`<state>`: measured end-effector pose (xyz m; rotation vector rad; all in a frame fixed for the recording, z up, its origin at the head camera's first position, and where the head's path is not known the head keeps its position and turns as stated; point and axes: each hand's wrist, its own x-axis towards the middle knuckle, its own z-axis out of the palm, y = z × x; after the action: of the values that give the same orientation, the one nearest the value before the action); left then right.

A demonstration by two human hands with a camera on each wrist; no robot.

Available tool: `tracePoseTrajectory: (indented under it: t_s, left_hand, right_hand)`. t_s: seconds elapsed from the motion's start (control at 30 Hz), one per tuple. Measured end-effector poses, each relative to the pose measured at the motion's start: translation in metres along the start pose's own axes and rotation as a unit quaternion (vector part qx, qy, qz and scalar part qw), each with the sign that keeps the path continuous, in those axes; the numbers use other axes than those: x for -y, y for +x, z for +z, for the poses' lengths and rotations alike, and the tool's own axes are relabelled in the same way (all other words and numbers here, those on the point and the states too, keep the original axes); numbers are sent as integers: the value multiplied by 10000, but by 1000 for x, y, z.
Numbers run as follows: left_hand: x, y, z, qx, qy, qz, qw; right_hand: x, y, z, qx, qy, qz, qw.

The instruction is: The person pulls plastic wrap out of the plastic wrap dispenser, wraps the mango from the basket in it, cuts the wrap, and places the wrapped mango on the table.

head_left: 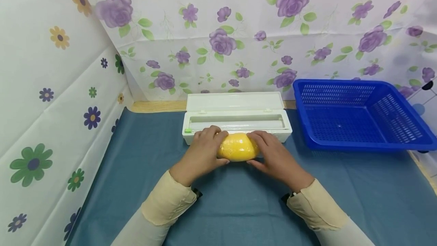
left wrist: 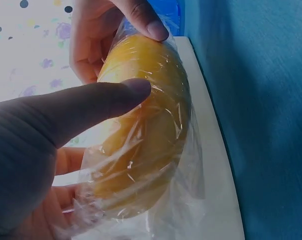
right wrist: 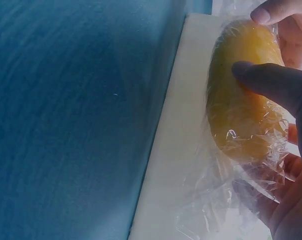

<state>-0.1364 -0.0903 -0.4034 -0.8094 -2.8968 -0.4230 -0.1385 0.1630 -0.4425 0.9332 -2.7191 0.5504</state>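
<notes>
in the head view the person's left hand (head_left: 206, 150) and right hand (head_left: 274, 158) hold a yellow fruit (head_left: 239, 148) between them, just before the middle of the front side of a white film dispenser (head_left: 235, 113), which sits near the far edge of the teal cloth (head_left: 239, 212). each hand is half curled, thumb toward the near edge and fingers on the far side, so the fruit is gripped at both ends; this likely keeps it level and steady. the dispenser's lid (head_left: 235, 102) is tipped back, baring the film roll (head_left: 239, 125), and its long side faces the person, probably to keep the roll within easy reach. a blue basket (head_left: 365, 147) stands toward the far right corner, beside the dispenser and apart from the arms. the left wrist view shows what the head view hides: clear film (left wrist: 133, 172) wraps the fruit, creased over its skin and crumpled loose past its left end, with the left thumb (left wrist: 93, 106) laid across the near face and the fingers bent behind. the right wrist view adds the other end, where slack film spreads past the fruit by the right hand's fingers, the right thumb (right wrist: 273, 77) resting on the wrapped face. glare and shadow obscure the underside, so whether the film closes there cannot be told.
</notes>
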Motion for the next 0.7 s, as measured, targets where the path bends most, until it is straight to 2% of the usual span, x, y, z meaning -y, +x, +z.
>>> tracePoseTrajectory:
  t_s: [0.3,0.7]
  left_hand:
    - [1,1,1,159,104,-85,9998]
    - [5,3,7,19,148,20,9999]
  right_hand:
    - [-2,0,7,-69,47,-1,10000]
    - [-1,0,11,-231,47,-125,9996]
